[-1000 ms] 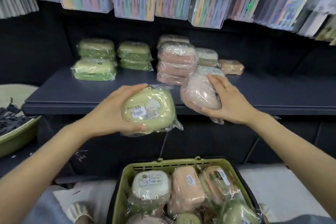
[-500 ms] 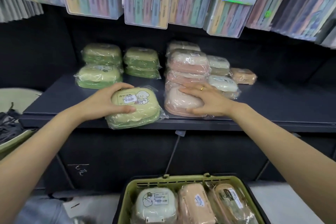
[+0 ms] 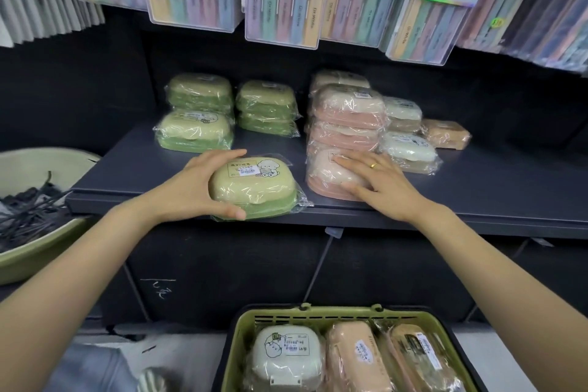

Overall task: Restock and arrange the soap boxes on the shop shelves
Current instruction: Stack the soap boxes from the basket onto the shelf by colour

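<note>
Entry: two film-wrapped soap boxes, airborne a second earlier, now sat on the dark shelf (image 3: 477, 188). Green rounded plastic box (image 3: 254, 189) at the front edge, left hand (image 3: 194, 188) still grasping it. Pink box (image 3: 331, 175) before the pink stack, right hand (image 3: 378, 184) resting flat, fingers straight. Green basket (image 3: 245, 337) held more stock.

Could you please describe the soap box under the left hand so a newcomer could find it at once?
On the dark shelf, look at the front edge, left of the pink stack. The green soap box lies there alone, unstacked, under the left hand, its puppy label facing up.
</note>
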